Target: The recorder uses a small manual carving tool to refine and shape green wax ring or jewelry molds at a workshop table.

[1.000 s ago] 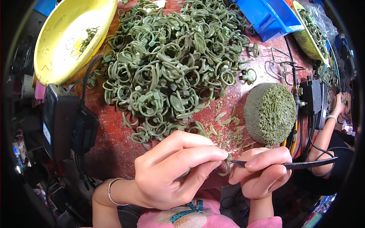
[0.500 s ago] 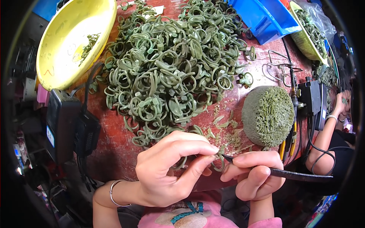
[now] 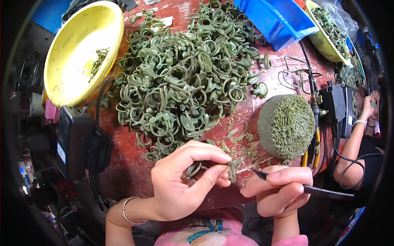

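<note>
My left hand (image 3: 176, 184) is closed, pinching a green wax ring (image 3: 233, 169) between thumb and fingertips. A darker ring (image 3: 192, 169) sits within the curl of its other fingers. In my right hand (image 3: 283, 192) lies a slim dark blade (image 3: 328, 193) with a pointed tip, gripped between thumb and fingers. That tip is aimed at the pinched ring, with a small gap between them. Just beyond my hands, a large heap of green rings (image 3: 176, 82) covers the middle of the red table (image 3: 131, 164).
Right of the heap stands a rough green block (image 3: 286, 127), with shavings beside it. A yellow basin (image 3: 61, 74) and black power boxes (image 3: 74, 139) are at left. A blue bin (image 3: 283, 24), yellow basket (image 3: 318, 41), wire stand (image 3: 301, 74) and another person's arm (image 3: 353, 147) are right.
The blade tip has drawn back to the right from the ring, leaving a gap. The pinched ring has turned in my left fingertips. The whole view has shifted slightly.
</note>
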Available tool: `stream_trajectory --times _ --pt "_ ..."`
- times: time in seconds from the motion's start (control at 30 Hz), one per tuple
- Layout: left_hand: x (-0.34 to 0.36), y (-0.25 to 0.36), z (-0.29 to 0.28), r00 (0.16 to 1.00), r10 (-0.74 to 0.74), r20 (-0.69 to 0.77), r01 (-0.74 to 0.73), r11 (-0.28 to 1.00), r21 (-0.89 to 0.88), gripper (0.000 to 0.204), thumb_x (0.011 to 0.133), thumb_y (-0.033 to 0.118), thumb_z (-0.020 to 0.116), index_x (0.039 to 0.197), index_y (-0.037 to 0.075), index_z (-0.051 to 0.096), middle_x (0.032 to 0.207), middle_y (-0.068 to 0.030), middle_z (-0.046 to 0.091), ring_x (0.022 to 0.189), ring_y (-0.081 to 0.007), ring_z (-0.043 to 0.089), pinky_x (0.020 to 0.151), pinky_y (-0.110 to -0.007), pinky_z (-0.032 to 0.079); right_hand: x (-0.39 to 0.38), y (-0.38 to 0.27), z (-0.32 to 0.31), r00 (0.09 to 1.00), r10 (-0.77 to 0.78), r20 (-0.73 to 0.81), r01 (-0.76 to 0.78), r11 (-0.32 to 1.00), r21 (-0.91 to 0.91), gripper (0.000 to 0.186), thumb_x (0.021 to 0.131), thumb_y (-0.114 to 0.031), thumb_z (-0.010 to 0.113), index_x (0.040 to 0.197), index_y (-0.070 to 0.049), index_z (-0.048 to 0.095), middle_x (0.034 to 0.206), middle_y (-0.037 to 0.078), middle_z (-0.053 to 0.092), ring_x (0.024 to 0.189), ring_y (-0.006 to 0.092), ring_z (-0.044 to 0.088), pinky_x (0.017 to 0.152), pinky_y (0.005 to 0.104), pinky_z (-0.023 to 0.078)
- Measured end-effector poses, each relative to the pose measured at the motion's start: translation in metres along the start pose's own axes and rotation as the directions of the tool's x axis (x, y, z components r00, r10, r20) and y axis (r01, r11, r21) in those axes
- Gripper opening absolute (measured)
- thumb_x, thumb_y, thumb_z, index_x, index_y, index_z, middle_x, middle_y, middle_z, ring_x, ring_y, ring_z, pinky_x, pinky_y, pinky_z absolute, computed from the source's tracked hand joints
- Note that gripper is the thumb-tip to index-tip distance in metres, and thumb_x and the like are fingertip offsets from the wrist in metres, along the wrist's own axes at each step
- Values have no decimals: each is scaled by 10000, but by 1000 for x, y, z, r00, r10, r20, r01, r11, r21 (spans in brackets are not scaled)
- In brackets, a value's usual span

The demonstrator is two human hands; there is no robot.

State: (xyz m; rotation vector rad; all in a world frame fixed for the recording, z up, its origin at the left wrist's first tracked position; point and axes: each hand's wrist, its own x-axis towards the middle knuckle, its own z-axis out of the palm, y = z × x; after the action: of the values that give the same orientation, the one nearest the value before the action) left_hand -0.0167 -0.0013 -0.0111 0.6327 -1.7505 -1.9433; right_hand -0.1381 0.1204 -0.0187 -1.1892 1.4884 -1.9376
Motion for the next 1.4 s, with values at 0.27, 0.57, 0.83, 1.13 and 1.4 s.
stream_trajectory --times 0.27,0.57,0.83,1.13,1.4 --pt "3 -1 -1 993 -91 77 104 978 -179 111 800 -38 562 896 -74 519 898 -181 572 725 -169 596 587 -249 515 0 -4 -2 983 128 130 -131 991 14 287 882 -210 491 932 62 569 744 149 631 614 253 622 560 319 513" --pt "-1 -1 -6 991 -100 87 109 989 -97 137 774 -51 595 889 -75 525 899 -207 587 753 -176 598 606 -258 514 4 0 5 992 55 113 -60 997 47 232 864 -157 514 918 58 581 676 138 617 567 236 611 519 309 497" --pt "-3 -3 -2 999 -22 43 26 995 -93 103 783 -71 568 870 -63 512 909 -213 577 724 -175 595 596 -258 513 4 2 7 991 32 132 -29 999 -29 204 849 -141 548 931 43 580 657 120 613 522 212 589 476 297 475" --pt "-4 -8 -1 998 48 29 -47 998 -46 136 783 -61 576 878 -39 482 904 -201 573 729 -164 590 592 -258 507 1 -1 10 994 92 66 -79 981 -180 190 849 -161 554 928 8 588 593 101 582 453 194 550 412 279 437" --pt "-4 -4 -3 997 59 40 -58 998 -20 161 770 -56 598 878 -29 482 902 -198 577 755 -178 602 633 -267 511 1 1 10 1000 5 29 -3 998 -60 274 887 -224 494 878 33 590 595 100 577 495 212 575 465 295 471"
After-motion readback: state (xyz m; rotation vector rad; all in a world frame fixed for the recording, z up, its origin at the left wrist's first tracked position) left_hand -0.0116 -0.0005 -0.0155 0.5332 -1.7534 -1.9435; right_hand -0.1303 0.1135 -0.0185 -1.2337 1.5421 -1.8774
